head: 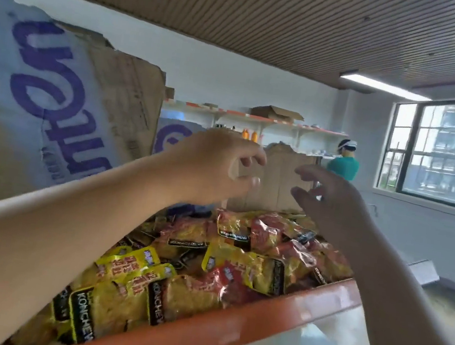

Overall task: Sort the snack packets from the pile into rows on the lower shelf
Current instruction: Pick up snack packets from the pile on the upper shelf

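Both hands hung empty, the left hand point(218, 168) loosely curled, the right hand point(330, 204) with fingers relaxed and parted. The packets point(237, 261) lay heaped just below the fingertips. Better, I thought, to reach down and pinch one top packet by its edge.

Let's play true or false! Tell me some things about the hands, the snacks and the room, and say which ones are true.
1. The left hand and right hand hold nothing above the pile of yellow and red snack packets. True.
2. The shelf's glossy front edge is blue. False: it is orange.
3. A torn brown cardboard box with purple letters stands left of the pile. True.
4. Nobody else is in the room. False: a person in a teal top stands far back, near the dark-framed window.
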Demonstrator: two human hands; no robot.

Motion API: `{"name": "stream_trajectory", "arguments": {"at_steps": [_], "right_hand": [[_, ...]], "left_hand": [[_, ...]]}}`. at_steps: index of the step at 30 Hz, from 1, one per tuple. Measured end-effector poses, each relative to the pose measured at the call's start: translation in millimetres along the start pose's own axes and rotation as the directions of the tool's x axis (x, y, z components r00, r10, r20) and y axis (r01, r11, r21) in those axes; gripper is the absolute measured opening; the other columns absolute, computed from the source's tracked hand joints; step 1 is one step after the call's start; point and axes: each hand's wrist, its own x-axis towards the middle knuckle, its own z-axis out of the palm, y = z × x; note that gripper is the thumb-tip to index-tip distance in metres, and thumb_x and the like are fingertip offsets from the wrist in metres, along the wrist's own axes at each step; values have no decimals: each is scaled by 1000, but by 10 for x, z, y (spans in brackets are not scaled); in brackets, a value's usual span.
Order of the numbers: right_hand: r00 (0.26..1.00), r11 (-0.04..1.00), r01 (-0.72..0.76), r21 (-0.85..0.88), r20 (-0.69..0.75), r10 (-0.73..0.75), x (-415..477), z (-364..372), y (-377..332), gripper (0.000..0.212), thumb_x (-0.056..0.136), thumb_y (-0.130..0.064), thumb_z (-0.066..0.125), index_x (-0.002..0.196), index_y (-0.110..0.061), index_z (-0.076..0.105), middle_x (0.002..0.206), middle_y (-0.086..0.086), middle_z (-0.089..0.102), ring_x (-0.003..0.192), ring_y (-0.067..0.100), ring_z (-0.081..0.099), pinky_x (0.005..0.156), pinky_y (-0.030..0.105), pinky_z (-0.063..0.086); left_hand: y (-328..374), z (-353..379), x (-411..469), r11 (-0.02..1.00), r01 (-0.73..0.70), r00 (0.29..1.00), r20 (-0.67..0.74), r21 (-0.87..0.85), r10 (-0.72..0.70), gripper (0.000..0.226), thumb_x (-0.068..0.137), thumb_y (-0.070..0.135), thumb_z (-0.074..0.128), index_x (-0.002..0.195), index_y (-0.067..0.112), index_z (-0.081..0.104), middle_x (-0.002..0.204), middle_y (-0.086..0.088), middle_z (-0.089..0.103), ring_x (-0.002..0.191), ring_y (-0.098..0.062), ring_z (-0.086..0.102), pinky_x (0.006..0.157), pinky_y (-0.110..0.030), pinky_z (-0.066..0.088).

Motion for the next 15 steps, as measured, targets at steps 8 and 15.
{"name": "stream_trajectory", "arguments": {"at_steps": [8,15], "right_hand": [[851,949,78,-305,516,96,693,11,614,12,95,-42,67,98,-31,65,106,-9,62,84,10,61,61,27,47],[682,898,262,-352,726,86,816,347,716,25,96,-33,66,112,-14,68,105,5,68,95,23,66,83,38,55]], "left_hand": [[280,933,545,870,433,794,358,235,-492,41,88,65,65,122,42,65,97,16,57,91,-9,58,71,-29,46],[360,1449,482,803,525,741,312,283,-594,42,85,69,62,110,37,71,106,9,71,90,-9,64,81,-33,57]]}}
